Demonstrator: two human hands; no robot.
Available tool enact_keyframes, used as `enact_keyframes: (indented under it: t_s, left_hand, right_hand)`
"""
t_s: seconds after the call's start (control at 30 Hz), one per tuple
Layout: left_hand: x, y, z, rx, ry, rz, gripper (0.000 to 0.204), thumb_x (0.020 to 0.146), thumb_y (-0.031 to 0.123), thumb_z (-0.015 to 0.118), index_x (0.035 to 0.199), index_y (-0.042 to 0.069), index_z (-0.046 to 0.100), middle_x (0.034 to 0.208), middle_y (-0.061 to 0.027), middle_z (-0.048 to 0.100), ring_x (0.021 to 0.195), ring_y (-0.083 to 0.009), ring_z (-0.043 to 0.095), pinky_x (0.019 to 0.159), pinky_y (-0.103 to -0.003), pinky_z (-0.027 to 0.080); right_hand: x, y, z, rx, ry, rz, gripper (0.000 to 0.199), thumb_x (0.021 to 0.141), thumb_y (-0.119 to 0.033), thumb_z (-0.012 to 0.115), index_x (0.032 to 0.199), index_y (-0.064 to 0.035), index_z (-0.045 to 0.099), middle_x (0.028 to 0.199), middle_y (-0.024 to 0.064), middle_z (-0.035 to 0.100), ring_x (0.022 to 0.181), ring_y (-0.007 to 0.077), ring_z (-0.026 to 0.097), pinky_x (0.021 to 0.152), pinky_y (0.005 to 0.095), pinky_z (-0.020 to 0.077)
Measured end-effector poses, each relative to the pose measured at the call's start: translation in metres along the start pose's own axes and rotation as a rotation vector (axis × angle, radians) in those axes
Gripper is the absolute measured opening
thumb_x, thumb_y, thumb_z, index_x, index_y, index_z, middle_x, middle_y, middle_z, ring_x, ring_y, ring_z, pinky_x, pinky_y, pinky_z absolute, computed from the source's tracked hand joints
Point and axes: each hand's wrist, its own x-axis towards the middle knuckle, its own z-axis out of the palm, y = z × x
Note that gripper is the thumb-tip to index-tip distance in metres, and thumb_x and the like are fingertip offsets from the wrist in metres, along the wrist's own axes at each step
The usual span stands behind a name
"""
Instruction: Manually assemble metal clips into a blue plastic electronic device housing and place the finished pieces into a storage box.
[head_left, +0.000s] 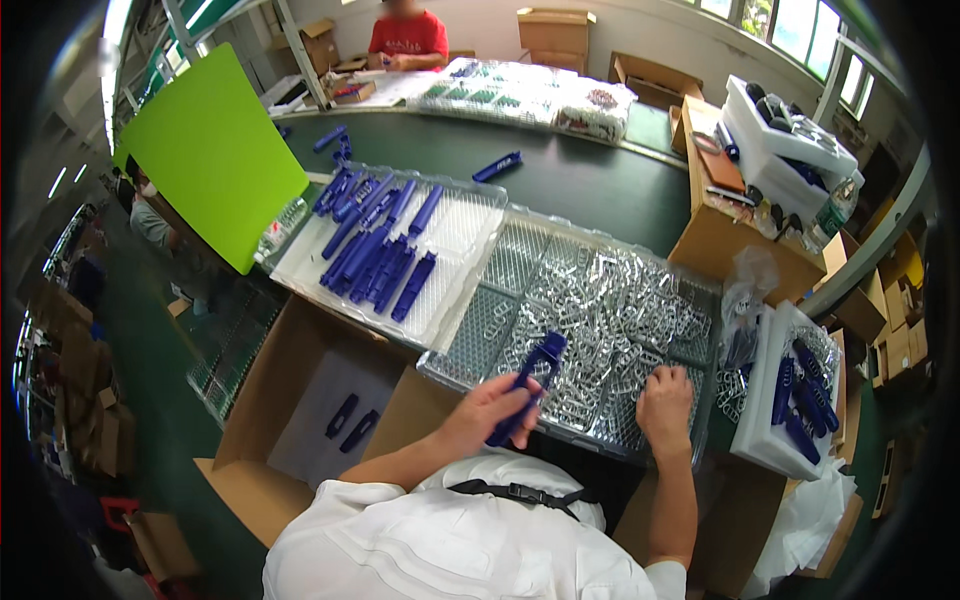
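Head view: left hand (487, 412) fingers closed round blue plastic handle (530, 385), held over near edge of clear tray (520, 255). Right hand (665, 405) fingers curled into metal clips (610, 310), grip unclear. Risk: clips tangle, extra ones lift out & spill off tabletop (590, 180).

The left hand (487, 412) grips 1 blue plastic handle (528, 388) above the clear tray (500, 262); the right hand (667, 405) rests on the metal clips (610, 300) in it.
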Motion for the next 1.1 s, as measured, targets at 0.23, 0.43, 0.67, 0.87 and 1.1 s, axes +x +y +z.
enact_keyframes:
  t_s: [0.23,0.43,0.67,0.87,1.1]
  left_hand:
    - [0.039,-0.02,0.045,0.023,-0.167,-0.144,0.027,0.111,0.031,0.058,0.108,0.004,0.061,0.079,-0.0034,0.065,0.062,-0.0131,0.066,0.058,-0.026,0.056]
    - [0.046,-0.038,0.041,0.003,-0.216,-0.149,0.028,0.112,0.035,0.056,0.112,0.007,0.06,0.081,-0.0007,0.061,0.056,-0.0101,0.056,0.053,-0.023,0.044]
    - [0.047,-0.036,0.029,-0.135,-0.199,-0.218,0.029,0.11,0.022,0.055,0.133,0.004,0.057,0.091,-0.0038,0.064,0.064,-0.0113,0.061,0.059,-0.024,0.051]
    - [0.057,-0.043,0.011,-0.064,-0.186,-0.214,0.031,0.109,0.018,0.056,0.138,0.004,0.053,0.105,-0.0094,0.072,0.069,-0.0116,0.065,0.064,-0.025,0.054]
    - [0.061,-0.05,0.026,-0.031,-0.25,-0.283,0.032,0.11,0.02,0.055,0.139,0.008,0.054,0.095,-0.0023,0.068,0.064,-0.0074,0.061,0.06,-0.023,0.051]
  right_hand:
    - [-0.009,0.009,0.012,-0.155,0.046,-0.025,0.013,0.078,-0.009,0.07,0.089,-0.0034,0.075,0.105,0.0112,0.066,0.106,0.032,0.058,0.09,0.0436,0.0454]
    - [-0.011,0.016,0.018,-0.163,-0.025,-0.069,0.024,0.073,-0.023,0.076,0.09,-0.0053,0.076,0.103,0.0096,0.068,0.106,0.031,0.059,0.09,0.0452,0.0455]
    - [-0.005,0.016,0.023,-0.16,0.046,-0.026,0.023,0.071,-0.027,0.072,0.077,-0.0051,0.074,0.09,0.0099,0.068,0.096,0.0322,0.061,0.085,0.0469,0.0472]
    - [0.008,0.015,-0.005,0.084,0.23,0.132,0.014,0.085,-0.019,0.066,0.08,-0.0062,0.064,0.086,0.0156,0.068,0.076,0.0369,0.065,0.067,0.0497,0.052]
    - [-0.037,0.01,-0.089,1.086,0.157,0.587,0.016,0.113,-0.014,0.048,0.111,-0.0036,0.06,0.08,0.0043,0.065,0.061,0.0107,0.061,0.056,0.026,0.0524]
